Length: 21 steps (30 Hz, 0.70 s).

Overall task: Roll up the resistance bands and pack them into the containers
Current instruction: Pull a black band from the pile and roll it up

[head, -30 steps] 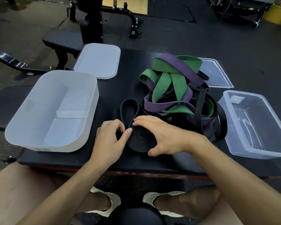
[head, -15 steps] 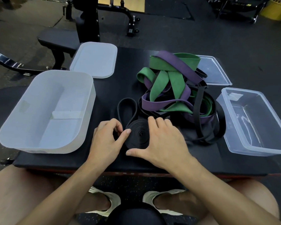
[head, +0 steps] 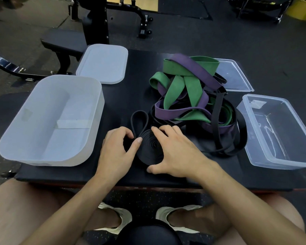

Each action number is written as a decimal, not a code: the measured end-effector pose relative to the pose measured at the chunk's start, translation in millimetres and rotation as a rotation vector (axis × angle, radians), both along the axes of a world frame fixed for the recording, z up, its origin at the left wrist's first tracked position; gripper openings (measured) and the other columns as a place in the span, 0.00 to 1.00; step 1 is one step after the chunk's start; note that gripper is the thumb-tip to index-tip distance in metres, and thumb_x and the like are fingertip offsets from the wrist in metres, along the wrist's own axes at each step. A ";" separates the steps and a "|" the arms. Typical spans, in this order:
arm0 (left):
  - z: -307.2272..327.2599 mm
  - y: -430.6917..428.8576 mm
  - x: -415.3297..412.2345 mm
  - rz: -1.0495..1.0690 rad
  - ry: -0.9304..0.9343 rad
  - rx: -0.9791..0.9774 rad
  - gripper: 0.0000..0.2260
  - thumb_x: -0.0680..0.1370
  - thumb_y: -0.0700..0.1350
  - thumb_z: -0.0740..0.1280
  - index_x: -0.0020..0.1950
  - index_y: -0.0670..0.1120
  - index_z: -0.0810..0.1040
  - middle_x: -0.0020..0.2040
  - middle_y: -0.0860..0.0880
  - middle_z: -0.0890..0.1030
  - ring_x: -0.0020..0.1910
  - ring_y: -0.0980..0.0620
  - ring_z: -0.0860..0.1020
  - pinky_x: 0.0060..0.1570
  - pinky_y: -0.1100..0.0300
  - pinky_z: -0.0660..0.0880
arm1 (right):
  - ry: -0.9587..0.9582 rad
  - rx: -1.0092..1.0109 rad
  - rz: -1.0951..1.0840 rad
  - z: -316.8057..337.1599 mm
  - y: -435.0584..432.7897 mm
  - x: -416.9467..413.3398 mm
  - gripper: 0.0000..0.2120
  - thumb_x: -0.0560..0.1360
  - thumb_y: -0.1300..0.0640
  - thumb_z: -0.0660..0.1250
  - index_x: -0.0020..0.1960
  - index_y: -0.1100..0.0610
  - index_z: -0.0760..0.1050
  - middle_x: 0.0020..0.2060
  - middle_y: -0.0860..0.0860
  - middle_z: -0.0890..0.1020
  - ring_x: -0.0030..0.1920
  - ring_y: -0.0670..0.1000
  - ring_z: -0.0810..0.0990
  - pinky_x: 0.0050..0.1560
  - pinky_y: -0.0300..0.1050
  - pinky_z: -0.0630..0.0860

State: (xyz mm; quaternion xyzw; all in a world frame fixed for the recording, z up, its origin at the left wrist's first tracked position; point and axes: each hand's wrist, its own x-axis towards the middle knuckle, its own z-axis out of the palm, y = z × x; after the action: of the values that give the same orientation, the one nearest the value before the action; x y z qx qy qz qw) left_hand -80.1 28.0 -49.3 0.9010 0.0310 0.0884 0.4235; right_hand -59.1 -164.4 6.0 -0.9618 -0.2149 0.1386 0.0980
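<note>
Both hands clamped on the black coil (head: 149, 150) on the desk (head: 140, 76), left hand (head: 116, 152) pinching its left edge, right hand (head: 177, 155) cupping the right. Tangled bands (head: 193, 89) just behind it.

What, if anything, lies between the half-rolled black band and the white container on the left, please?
Nothing visible does: only bare tabletop separates the black band from the white container, whose lid lies behind it. The left hand grips the band on that side.

Green, purple and black bands (head: 193, 89) (black coil (head: 148, 150) spiralled); tub (head: 42, 138) seemingly white.
</note>
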 end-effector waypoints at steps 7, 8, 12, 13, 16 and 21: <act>-4.3 1.2 1.5 -0.015 -0.018 0.004 0.07 0.79 0.56 0.68 0.52 0.54 0.76 0.50 0.59 0.78 0.57 0.58 0.73 0.56 0.58 0.71 | 0.178 0.041 0.154 7.7 -10.4 24.7 0.60 0.63 0.42 0.83 0.84 0.50 0.50 0.71 0.43 0.55 0.74 0.48 0.56 0.75 0.45 0.64; -4.6 1.5 1.4 -0.016 -0.022 0.007 0.07 0.79 0.56 0.68 0.51 0.54 0.76 0.50 0.59 0.78 0.57 0.58 0.73 0.56 0.58 0.70 | 0.194 0.038 0.186 8.9 -10.1 27.7 0.60 0.64 0.45 0.83 0.84 0.50 0.50 0.72 0.42 0.54 0.74 0.48 0.56 0.75 0.43 0.62; -4.7 2.6 1.8 -0.022 -0.025 0.026 0.07 0.79 0.55 0.69 0.48 0.54 0.75 0.47 0.59 0.77 0.54 0.57 0.73 0.53 0.57 0.71 | 0.249 0.077 0.262 10.0 -11.5 33.5 0.59 0.66 0.56 0.82 0.84 0.46 0.47 0.76 0.38 0.51 0.76 0.46 0.54 0.75 0.39 0.57; -4.6 2.4 2.2 -0.025 -0.027 0.031 0.07 0.79 0.55 0.69 0.48 0.54 0.75 0.47 0.59 0.77 0.53 0.57 0.73 0.52 0.57 0.71 | 0.251 0.102 0.254 8.7 -12.8 31.4 0.59 0.67 0.57 0.81 0.84 0.46 0.46 0.78 0.38 0.50 0.77 0.45 0.53 0.75 0.38 0.56; -2.9 1.4 3.0 -0.024 -0.029 0.035 0.07 0.79 0.54 0.70 0.47 0.54 0.75 0.46 0.59 0.77 0.52 0.57 0.72 0.51 0.57 0.70 | 0.126 0.114 0.197 1.1 -14.5 12.6 0.57 0.69 0.48 0.79 0.84 0.50 0.44 0.81 0.43 0.48 0.81 0.46 0.47 0.80 0.45 0.54; -2.8 1.0 2.9 -0.019 -0.015 0.035 0.07 0.79 0.54 0.70 0.47 0.54 0.75 0.47 0.58 0.77 0.53 0.58 0.72 0.51 0.58 0.70 | -0.138 0.008 -0.106 -3.9 -5.8 -20.3 0.61 0.63 0.19 0.64 0.83 0.54 0.49 0.79 0.50 0.59 0.78 0.53 0.59 0.77 0.52 0.64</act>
State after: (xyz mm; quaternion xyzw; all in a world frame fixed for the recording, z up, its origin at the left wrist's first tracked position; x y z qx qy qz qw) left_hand -77.2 29.0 -52.2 0.9079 0.0180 0.0916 0.4087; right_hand -79.5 -170.2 2.1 -0.9787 -0.1706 0.0657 0.0940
